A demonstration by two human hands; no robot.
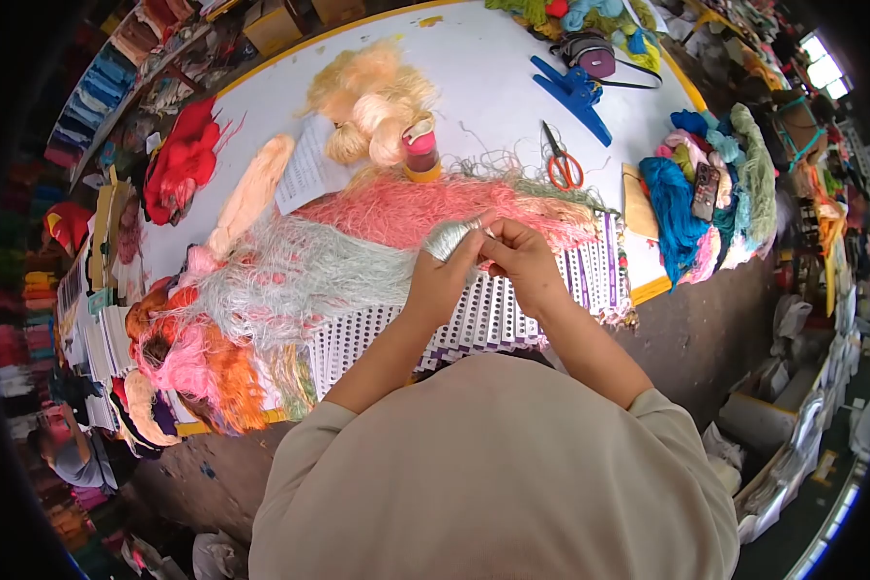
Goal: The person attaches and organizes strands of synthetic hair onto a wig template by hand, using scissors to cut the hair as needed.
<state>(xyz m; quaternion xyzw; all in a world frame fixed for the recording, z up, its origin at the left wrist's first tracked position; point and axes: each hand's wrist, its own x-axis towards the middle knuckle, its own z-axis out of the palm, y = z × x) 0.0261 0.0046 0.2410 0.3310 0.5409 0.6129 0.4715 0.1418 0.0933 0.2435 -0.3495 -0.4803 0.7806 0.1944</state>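
We see both hands meeting at the centre, over the near table edge. The left hand [442, 280] is closed around a small pale grey-green yarn bundle [451, 236], gripping it from below; the right hand [524, 259] pinches strands at the bundle's top. Beneath lie white cards [493, 314] with purple print, too small to read. At one o'clock, red-handled scissors [562, 162]; at twelve, a taped spool [420, 150] and blond fibre [372, 97].

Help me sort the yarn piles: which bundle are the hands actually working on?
The pale silvery-green bundle, pinched between the left hand and right hand. The pink bundle behind it and the orange one lie untouched.
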